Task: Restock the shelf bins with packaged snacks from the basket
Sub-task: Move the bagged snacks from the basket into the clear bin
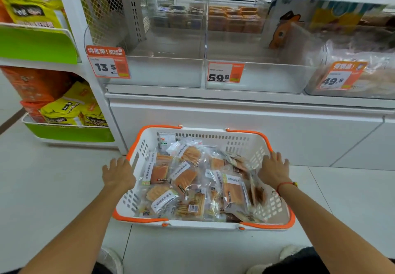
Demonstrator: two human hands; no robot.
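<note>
At far left, yellow bags (32, 10) are cut off by the frame edge. The left hand (118, 174) is laid flat, fingers spread, over the left rim of the basket (205, 137), nothing grasped. Packaged snacks (186, 179) are heaped inside, their labels hard to read. The right hand (274, 170) is spread likewise at the right rim. Above, two clear bins (162, 68) stand nearly empty, their back rows blurred. Bare floor (53, 177) lies around the basket.

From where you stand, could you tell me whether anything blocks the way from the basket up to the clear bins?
Nothing visible does. The snack packets lie uncovered in the basket, and the clear bins above are open-topped with free space over them.
</note>
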